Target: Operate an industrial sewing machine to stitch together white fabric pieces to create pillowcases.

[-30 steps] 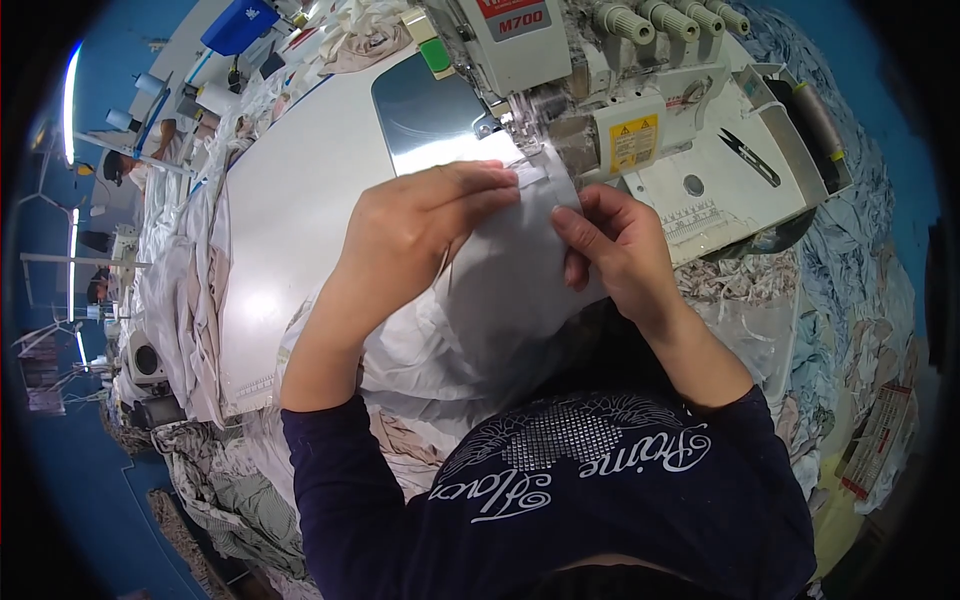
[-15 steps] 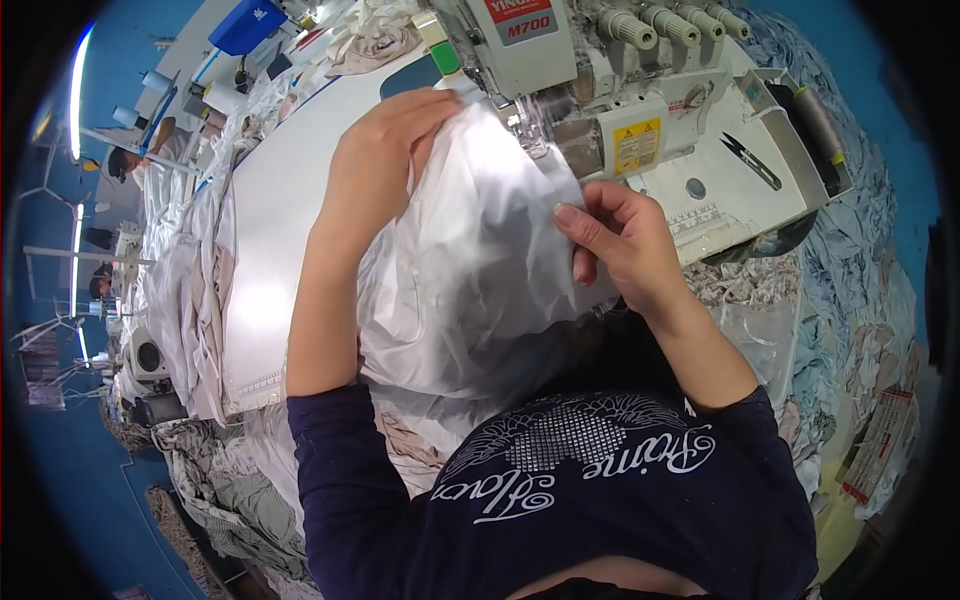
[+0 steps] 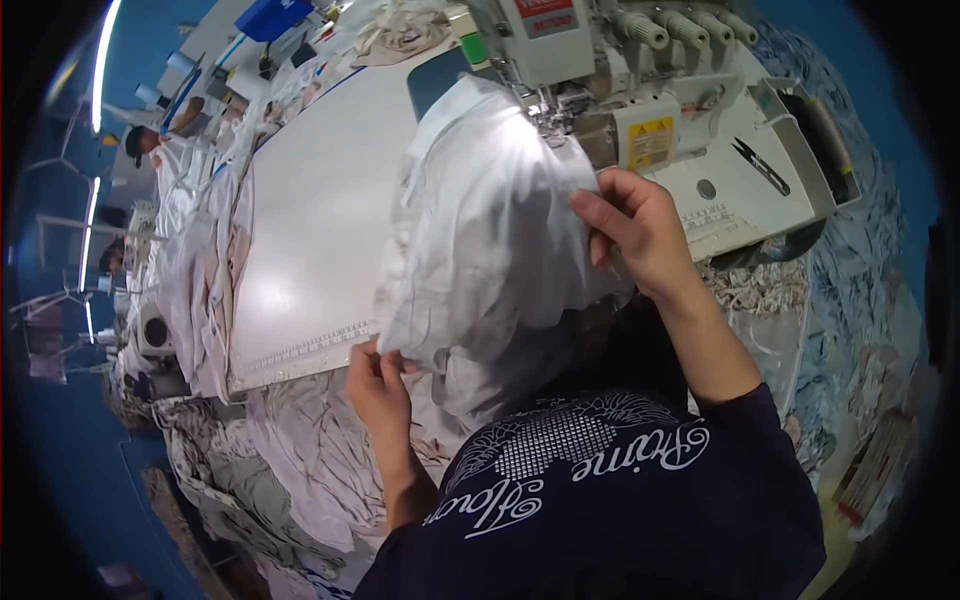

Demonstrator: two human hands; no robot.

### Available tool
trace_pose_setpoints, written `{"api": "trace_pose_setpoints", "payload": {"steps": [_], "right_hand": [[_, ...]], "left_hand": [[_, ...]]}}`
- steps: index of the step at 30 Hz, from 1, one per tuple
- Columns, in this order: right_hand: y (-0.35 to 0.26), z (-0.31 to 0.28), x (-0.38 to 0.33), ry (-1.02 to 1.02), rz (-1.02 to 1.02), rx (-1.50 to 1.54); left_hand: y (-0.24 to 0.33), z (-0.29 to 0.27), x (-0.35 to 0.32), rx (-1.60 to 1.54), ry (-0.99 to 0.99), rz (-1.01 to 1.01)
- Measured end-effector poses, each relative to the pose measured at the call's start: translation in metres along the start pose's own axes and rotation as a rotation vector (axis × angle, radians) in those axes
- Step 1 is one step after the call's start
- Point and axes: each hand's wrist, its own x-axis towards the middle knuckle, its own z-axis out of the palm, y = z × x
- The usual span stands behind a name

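Note:
A white fabric piece (image 3: pixel 490 230) hangs in folds from the sewing machine (image 3: pixel 550 60), its upper end under the lit presser foot (image 3: pixel 552 125). At the table's front edge, my left hand (image 3: pixel 382 390) pinches the lower left edge of the fabric between thumb and fingers. My right hand (image 3: pixel 640 225) is closed on the fabric's right edge, just below the presser foot, with thumb and forefinger together. The cloth drapes down toward my lap, and its lower end there is partly hidden in shadow.
Black thread snips (image 3: pixel 762 167) lie on the machine's right bed, beside a tray (image 3: pixel 790 110) with a thread cone (image 3: pixel 828 135). The white table (image 3: pixel 310 220) spreads to the left. Piled garments (image 3: pixel 300 450) hang below its front edge. Farther left, a person (image 3: pixel 150 140) sits.
My left hand has come down from beside the presser foot to the lower left edge of the fabric. The right hand keeps its grip. The view has shifted slightly.

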Motion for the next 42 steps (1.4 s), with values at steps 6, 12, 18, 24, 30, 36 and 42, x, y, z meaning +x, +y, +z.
{"api": "trace_pose_setpoints", "payload": {"steps": [6, 12, 18, 24, 30, 36, 42], "right_hand": [[-0.001, 0.004, 0.0, -0.034, -0.002, -0.011], [-0.001, -0.002, 0.0, -0.019, 0.017, -0.013], [-0.002, 0.0, 0.002, -0.028, 0.035, -0.01], [-0.003, 0.0, 0.001, -0.018, 0.031, -0.01], [-0.006, 0.003, 0.0, -0.024, 0.036, -0.011], [-0.004, -0.002, 0.001, -0.023, 0.042, -0.022], [-0.004, 0.001, 0.001, -0.022, 0.052, -0.005]], "left_hand": [[0.009, -0.007, 0.039, -0.563, 0.298, 0.129], [0.059, -0.015, 0.088, -0.687, 0.386, 0.213], [0.075, -0.03, 0.135, -0.784, 0.458, 0.333], [0.106, -0.042, 0.176, -0.917, 0.345, 0.485], [0.115, -0.065, 0.215, -0.804, 0.416, 0.594], [0.145, -0.073, 0.246, -0.755, 0.499, 0.654], [0.166, -0.1, 0.278, -0.598, 0.58, 0.683]]}}
